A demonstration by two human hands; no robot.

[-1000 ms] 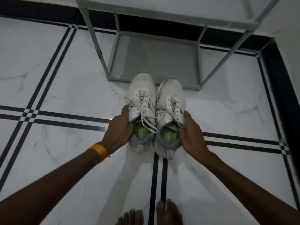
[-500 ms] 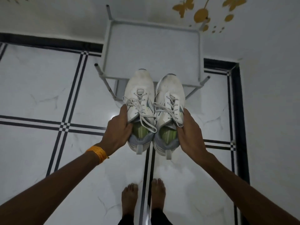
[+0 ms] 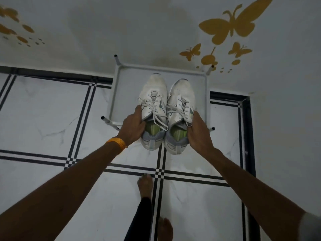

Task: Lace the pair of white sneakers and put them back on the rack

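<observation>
Two white laced sneakers are held side by side, toes pointing away from me. My left hand point(image 3: 132, 126) grips the left sneaker point(image 3: 152, 94) at its collar. My right hand point(image 3: 198, 134) grips the right sneaker point(image 3: 181, 93) the same way. Their toes hang over the top shelf of the grey metal rack point(image 3: 121, 94), and their heels stick out past its front edge. Whether the soles touch the shelf I cannot tell.
The rack stands against a white wall with yellow butterfly stickers point(image 3: 231, 26). The floor point(image 3: 43, 119) is white marble with black line borders. My bare feet point(image 3: 145, 186) are on the floor below the shoes. A wall corner lies to the right.
I have risen, and the view now looks down from higher up. Both sneakers went up from the floor in front of the rack to over its top shelf, still held in both hands.
</observation>
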